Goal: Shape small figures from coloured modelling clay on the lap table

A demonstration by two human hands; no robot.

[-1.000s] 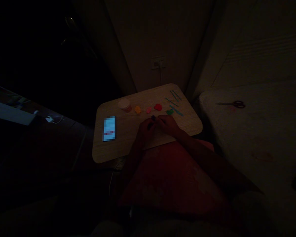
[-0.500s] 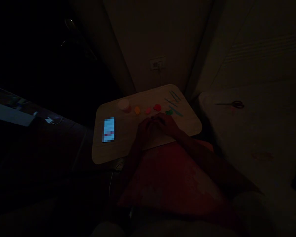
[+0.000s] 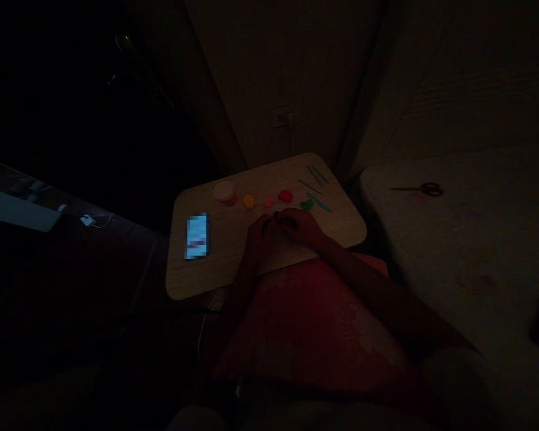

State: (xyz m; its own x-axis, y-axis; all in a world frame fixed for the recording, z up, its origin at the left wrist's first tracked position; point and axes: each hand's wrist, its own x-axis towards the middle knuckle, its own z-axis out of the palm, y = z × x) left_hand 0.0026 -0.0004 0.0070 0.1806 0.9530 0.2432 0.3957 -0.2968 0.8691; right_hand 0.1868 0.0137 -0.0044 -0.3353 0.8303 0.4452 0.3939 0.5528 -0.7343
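Over the front half of a small wooden table point(image 3: 227, 263), my two hands meet with their fingertips together. A small dark lump point(image 3: 276, 214), looking like modelling clay, shows at the fingertips. My left hand point(image 3: 259, 232) is closed on one side of it and my right hand point(image 3: 304, 226) is curled on the other. Just beyond them lie a pink clay piece point(image 3: 268, 202), a red clay lump point(image 3: 285, 196) and an orange clay lump point(image 3: 248, 201). Green clay point(image 3: 306, 205) sits past my right hand. Dim light hides the finger details.
Several thin blue-green modelling tools point(image 3: 318, 202) lie at the table's back right. A lidded tub point(image 3: 225, 193) stands at the back left, near a lit phone point(image 3: 196, 236). Scissors point(image 3: 424, 189) rest on a pale surface to the right. A wall socket point(image 3: 282, 117) holds a plug.
My right hand's fingers have curled in slightly around the small dark lump. Both hands stay in nearly the same place, and the view has shifted a little.
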